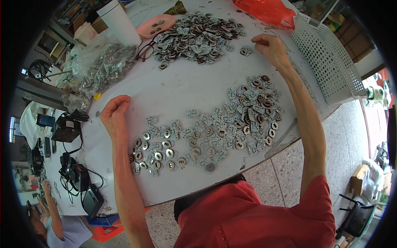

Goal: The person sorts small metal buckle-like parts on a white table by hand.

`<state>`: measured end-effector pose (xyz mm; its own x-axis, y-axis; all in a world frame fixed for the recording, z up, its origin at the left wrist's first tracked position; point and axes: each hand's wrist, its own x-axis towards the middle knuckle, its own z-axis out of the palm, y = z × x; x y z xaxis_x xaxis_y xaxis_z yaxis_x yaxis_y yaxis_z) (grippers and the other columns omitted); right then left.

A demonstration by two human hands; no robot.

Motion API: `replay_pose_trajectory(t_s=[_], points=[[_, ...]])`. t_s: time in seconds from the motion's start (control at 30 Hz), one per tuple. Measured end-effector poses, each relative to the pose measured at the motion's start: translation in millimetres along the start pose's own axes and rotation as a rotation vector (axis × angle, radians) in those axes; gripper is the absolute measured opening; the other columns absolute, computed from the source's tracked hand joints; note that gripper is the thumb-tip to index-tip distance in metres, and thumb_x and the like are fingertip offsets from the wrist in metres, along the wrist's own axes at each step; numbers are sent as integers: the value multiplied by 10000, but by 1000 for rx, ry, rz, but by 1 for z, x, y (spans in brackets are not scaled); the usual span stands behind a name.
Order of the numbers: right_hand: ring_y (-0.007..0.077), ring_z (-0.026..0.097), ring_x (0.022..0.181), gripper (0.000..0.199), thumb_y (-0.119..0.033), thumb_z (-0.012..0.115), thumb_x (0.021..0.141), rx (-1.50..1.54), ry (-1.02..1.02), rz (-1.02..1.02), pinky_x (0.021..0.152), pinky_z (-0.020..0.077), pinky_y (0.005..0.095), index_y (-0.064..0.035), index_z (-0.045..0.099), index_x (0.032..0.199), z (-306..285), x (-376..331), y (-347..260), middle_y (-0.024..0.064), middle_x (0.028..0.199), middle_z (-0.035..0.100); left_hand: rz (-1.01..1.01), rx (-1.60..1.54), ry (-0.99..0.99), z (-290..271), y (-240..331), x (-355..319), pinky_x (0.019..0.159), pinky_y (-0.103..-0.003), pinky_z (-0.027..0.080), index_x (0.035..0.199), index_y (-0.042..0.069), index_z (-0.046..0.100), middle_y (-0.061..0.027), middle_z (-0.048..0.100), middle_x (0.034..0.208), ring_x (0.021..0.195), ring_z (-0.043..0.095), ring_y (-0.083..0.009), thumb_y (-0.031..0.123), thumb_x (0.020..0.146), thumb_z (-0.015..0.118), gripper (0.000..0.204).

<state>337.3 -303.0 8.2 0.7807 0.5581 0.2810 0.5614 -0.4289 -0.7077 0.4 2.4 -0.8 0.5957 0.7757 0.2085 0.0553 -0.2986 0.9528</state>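
Your left hand [115, 112] is resting on the white table [182, 89], fingers curled into a loose fist just left of the near spread of small metal parts [206, 140]; whether it is pinching a part, you cannot tell. Your right hand [271, 47] is curling shut beyond that spread, beside a lone part [245, 50] at the far pile [198, 37]. A white basket [326, 62] is sitting right of the spread.
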Motion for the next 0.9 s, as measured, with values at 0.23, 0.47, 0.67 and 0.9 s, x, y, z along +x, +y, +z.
replay_pose_trajectory(t_s=[0.23,0.47,0.67,0.9], points=[[261,609,805,344,-58,664,675,-259,-15,-249,736,483,348,-38,621,1015,12,-4,-7,142,860,629,5,10,3,0,2,-2,803,-235,428,911,-31,655,-80,654,873,841,587,-141,-1,734,562,202],[255,609,783,308,-66,675,669,-201,67,-131,722,483,361,-22,593,962,0,-11,-18,129,834,628,3,-3,7,0,3,-2,800,-235,428,908,-31,655,-82,655,873,835,585,-140,-4,732,560,202],[193,591,718,319,-92,681,669,-182,58,-124,658,473,319,-18,606,970,-18,-15,-29,99,777,625,0,-26,13,2,4,-2,774,-224,420,890,-31,658,-67,651,842,804,574,-123,-19,732,552,191],[148,583,707,300,-118,678,683,114,-346,-87,640,466,280,-14,616,957,-25,-94,-94,84,773,617,3,-23,21,-2,1,-2,750,-220,414,870,-29,660,-51,647,812,775,564,-109,-27,730,544,182]])
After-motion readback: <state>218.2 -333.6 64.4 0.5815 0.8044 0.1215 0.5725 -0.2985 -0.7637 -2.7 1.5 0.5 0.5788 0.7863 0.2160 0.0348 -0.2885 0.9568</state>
